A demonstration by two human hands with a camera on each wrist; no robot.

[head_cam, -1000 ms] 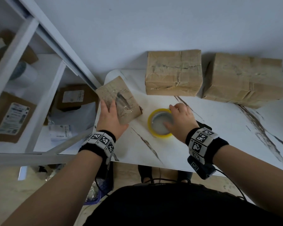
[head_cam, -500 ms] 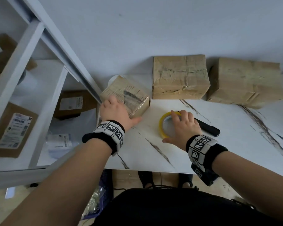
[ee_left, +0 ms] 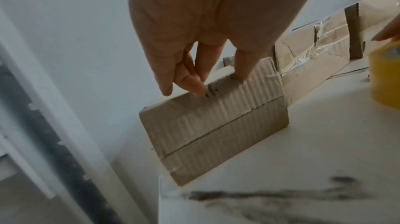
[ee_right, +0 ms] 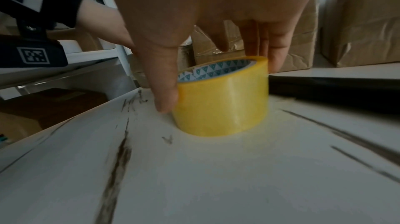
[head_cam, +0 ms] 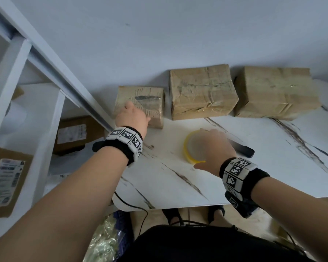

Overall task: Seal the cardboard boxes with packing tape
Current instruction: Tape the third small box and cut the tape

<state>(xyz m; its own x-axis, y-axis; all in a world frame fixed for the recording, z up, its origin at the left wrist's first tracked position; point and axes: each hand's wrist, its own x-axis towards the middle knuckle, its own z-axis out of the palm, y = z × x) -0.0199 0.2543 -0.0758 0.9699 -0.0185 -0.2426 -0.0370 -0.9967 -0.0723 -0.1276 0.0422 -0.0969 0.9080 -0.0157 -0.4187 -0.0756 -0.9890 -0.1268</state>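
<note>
Soft, even daylight overhead; dimmer in both wrist views. Motion-blurred at the right hand [head_cam: 214, 148] and the tape roll [head_cam: 194, 147]. Glare on taped cardboard [ee_left: 303, 60]. Smeared tabletop [ee_right: 216, 176] veins up close, bowed lines toward edges.

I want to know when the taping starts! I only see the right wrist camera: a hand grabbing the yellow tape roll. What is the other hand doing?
Observer: The left hand rests its fingers on top of a small cardboard box at the back left of the table.
Child: Is that the only box?
Observer: No. The head view shows three in a row by the wall. The middle box and the right box are bigger and wrapped in crinkly clear tape.
Child: Does the small one need tape?
Observer: Probably. The left wrist view shows a seam across its near side that looks bare.
</note>
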